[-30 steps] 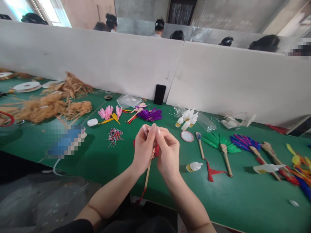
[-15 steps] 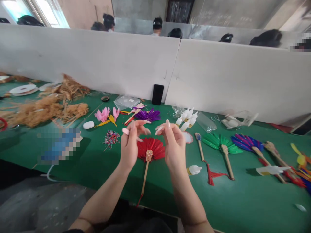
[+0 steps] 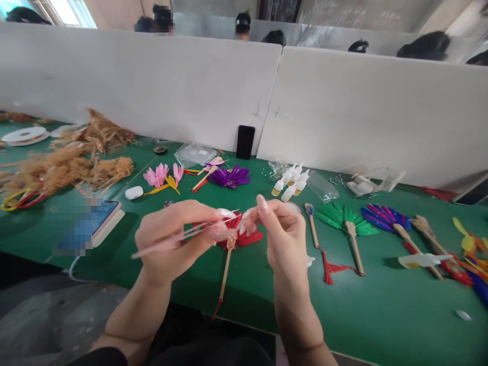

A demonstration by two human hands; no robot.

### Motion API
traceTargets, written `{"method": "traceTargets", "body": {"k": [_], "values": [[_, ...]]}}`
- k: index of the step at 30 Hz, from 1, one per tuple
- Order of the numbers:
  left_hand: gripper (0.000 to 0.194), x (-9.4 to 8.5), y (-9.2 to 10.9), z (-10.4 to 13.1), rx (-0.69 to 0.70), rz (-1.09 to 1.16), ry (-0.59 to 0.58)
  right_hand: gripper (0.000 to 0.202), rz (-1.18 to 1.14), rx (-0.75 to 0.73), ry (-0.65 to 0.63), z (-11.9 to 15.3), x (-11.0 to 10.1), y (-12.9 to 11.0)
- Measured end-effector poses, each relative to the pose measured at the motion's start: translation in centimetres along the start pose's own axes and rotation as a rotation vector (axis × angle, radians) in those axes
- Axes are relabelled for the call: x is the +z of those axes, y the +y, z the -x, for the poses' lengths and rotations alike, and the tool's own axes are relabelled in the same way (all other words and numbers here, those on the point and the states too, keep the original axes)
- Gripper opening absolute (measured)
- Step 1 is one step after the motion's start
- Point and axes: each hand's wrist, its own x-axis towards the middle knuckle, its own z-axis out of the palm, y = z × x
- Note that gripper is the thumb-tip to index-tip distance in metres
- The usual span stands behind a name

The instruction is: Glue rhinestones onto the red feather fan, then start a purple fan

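Head view: pink tweezers (image 3: 163, 245) in left grip (image 3: 222, 223)

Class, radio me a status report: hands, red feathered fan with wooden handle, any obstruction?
Left hand: holding slim pink tweezers. Right hand: raised, fingers pinched, contents unclear. Fan: on green table, feathers partly hidden by hands.

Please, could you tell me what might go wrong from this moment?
The tips of the pink tweezers in the left hand point close to the right hand's fingertips, so a slip might prick them. The red feather fan lies just below and could be bumped. The dropper bottle on its side by the blue-and-purple fan may leak if uncapped.
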Motion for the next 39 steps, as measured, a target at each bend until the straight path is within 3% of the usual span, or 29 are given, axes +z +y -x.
{"method": "traceTargets", "body": {"k": [4,9,14,30,39], "values": [[0.022,-0.1,0.6,-0.3,0.176,-0.153,-0.103,0.025,0.008,0.026,-0.005,0.6,0.3,-0.5],[0.029,-0.4,1.2,-0.5,0.210,-0.162,-0.163,0.025,0.038,0.035,-0.024,1.3,0.2,-1.1],[0.022,-0.6,1.2,-0.5,0.235,-0.138,-0.225,0.022,0.092,0.077,-0.050,1.7,-0.2,-1.5],[0.011,-0.7,2.4,-0.8,0.335,-0.258,-0.238,0.027,0.069,0.164,-0.173,1.4,-0.5,-1.9],[0.006,-0.9,1.6,-1.5,0.476,-0.278,-0.237,0.027,0.060,0.204,-0.209,1.1,-0.1,-1.5]]}}
